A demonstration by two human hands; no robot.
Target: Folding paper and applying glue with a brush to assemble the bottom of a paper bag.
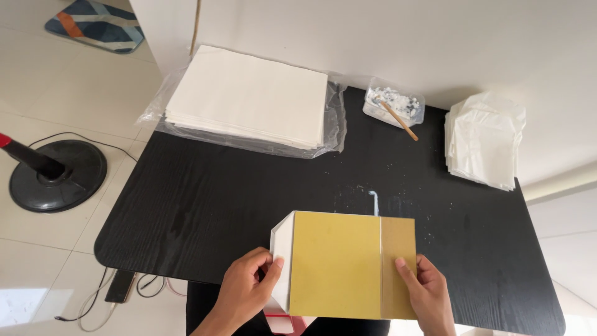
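Tabletop: the black wood-grain tabletop (205, 205) carries everything; its near edge and right corner run out of view.
Paper stack: a thick stack of white sheets on clear plastic wrap (249, 99) lies far left, well apart from the hands.
Board: the flat yellow and tan cardboard panel with a white paper flap folded along its left edge (336, 261) rests at the near middle. It looks stiff, light and thin, likely best held by its side edges; the flap seems soft and easily creased.
Bags: a pile of folded white plastic bags (485, 140) sits far right.
Hands: the left hand (249, 289) pinches the white flap; the right hand (429, 292) presses its thumb on the tan strip.
Glue tub: a small clear tub of white paste with a wooden stick (393, 104); its contents are hard to make out.
Hidden: the board's underside and near edge.
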